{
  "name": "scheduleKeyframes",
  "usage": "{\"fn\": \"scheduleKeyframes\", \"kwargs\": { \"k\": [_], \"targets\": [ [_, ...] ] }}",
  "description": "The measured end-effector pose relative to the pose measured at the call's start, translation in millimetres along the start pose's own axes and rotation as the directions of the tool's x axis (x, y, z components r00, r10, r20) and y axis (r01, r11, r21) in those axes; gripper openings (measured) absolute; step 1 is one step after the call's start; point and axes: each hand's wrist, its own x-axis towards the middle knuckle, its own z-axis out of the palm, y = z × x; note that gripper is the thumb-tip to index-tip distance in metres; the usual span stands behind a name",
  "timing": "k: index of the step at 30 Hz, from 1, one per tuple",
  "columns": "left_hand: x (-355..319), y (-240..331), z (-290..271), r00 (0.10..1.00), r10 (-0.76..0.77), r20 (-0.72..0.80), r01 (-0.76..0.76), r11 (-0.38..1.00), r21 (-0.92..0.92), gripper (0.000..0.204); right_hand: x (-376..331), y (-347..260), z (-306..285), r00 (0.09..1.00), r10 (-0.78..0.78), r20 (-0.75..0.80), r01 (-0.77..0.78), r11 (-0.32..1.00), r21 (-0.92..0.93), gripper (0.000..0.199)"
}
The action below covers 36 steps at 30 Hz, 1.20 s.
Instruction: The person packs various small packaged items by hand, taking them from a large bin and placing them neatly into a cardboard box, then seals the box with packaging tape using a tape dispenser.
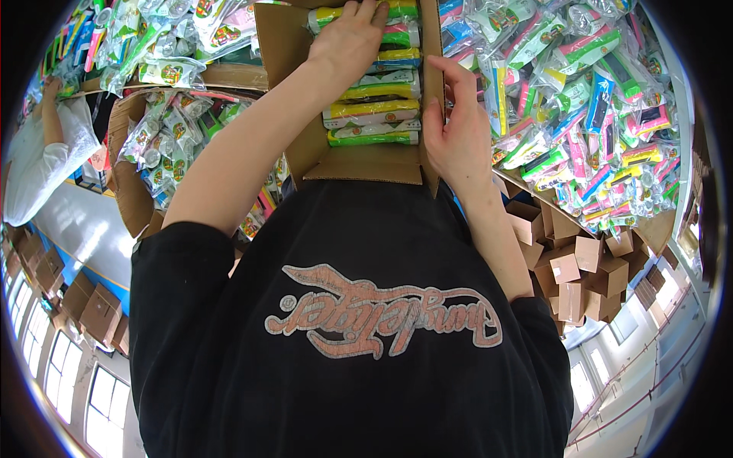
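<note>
An upright-walled cardboard box [366,169] stands open in front of me at the top of the view. Across it lies a row of clear-bagged packs [374,113] in yellow, green, pink and blue. My left hand [351,42] reaches into the far end, its fingers bent over a bagged pack [402,9] there; the fingertips are partly cut off by the upper edge. Beside the box's right wall is my right hand [464,126], thumb and index finger apart and touching the cardboard, with nothing visible in it.
A big heap of bagged packs [588,99] fills the right side. Further bagged packs [172,137] lie in a carton [126,164] at left. Empty cardboard boxes [588,267] are piled at lower right. Another person's arm [52,114] reaches into packs at far left.
</note>
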Motion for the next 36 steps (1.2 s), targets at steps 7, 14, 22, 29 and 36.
{"fn": "scheduleKeyframes", "kwargs": {
  "k": [7,14,22,29,36],
  "targets": [
    [-8.2,-15.5,50.7,0.862,-0.243,-0.445,-0.11,0.766,-0.633,0.052,-3.3,0.1,-1.7,1.0,0.004,0.024,-0.003,1.0,-0.022,0.049],
    [-15.1,13.2,54.7,0.927,-0.314,-0.204,0.189,0.864,-0.467,0.065,-2.1,-4.1,0.2,1.0,0.005,0.016,-0.004,0.999,-0.054,0.048],
    [-46.6,-19.5,7.8,0.96,-0.269,-0.076,0.154,0.736,-0.659,0.043,1.3,-7.7,2.1,0.998,-0.006,0.058,0.015,0.987,-0.157,0.05],
    [-143.4,-123.6,124.8,0.403,-0.866,-0.296,0.436,0.466,-0.77,0.043,-4.8,-2.8,-1.1,0.995,0.004,0.101,0.009,0.992,-0.129,0.056],
    [-82.5,-90.3,185.5,0.633,-0.774,-0.01,0.513,0.429,-0.744,0.083,-6.8,4.4,5.1,0.999,0.011,0.048,-0.005,0.992,-0.124,0.053]
  ]
}}
